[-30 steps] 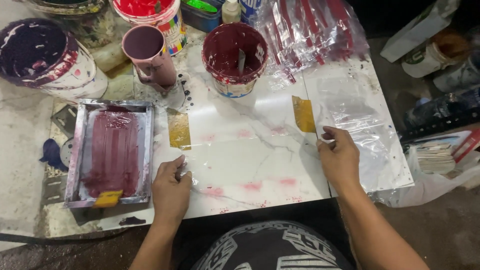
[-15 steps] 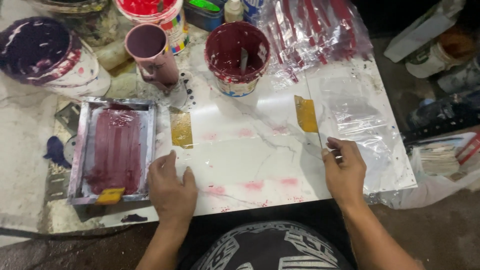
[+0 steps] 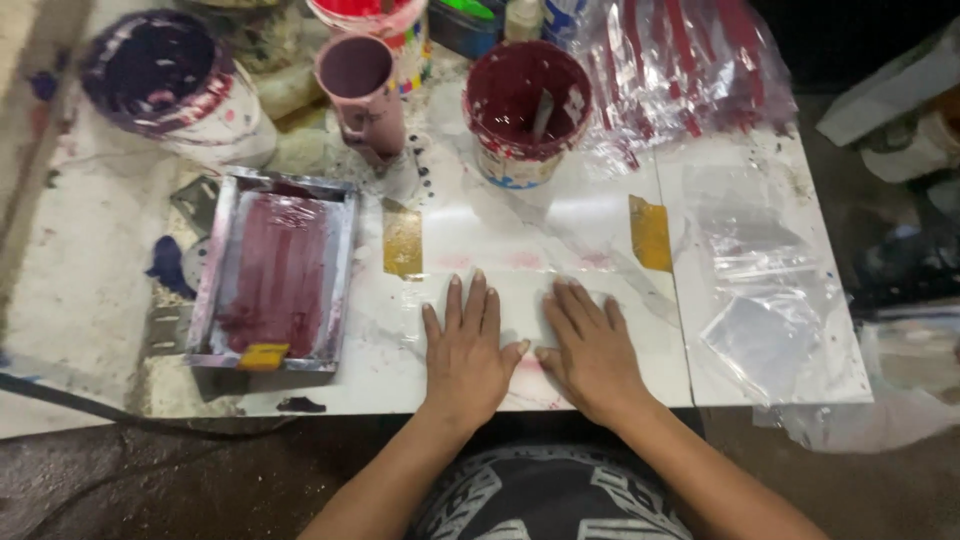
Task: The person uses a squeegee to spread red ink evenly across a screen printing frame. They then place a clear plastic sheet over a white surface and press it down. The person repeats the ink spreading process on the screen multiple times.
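Observation:
My left hand [image 3: 466, 345] and my right hand [image 3: 592, 347] lie flat, side by side, fingers spread, on a clear plastic sheet [image 3: 520, 240] spread over the white table top [image 3: 330, 385]. The sheet is held by two yellow tape pieces, one at the left [image 3: 403, 242] and one at the right [image 3: 650, 232]. Neither hand holds anything. Left of my left hand stands a metal-framed printing screen [image 3: 275, 275] smeared with maroon ink.
A maroon ink bucket with a stick in it [image 3: 527, 108], a pink cup [image 3: 360, 90], a dark purple tub [image 3: 175, 85] and a red ink tub [image 3: 375, 15] stand at the back. A stack of clear bags [image 3: 770, 300] lies right; printed bags [image 3: 680, 65] are piled behind.
Both hands have come together at the middle of the sheet. The right hand left the sheet's right edge, and the left moved right from beside the screen frame.

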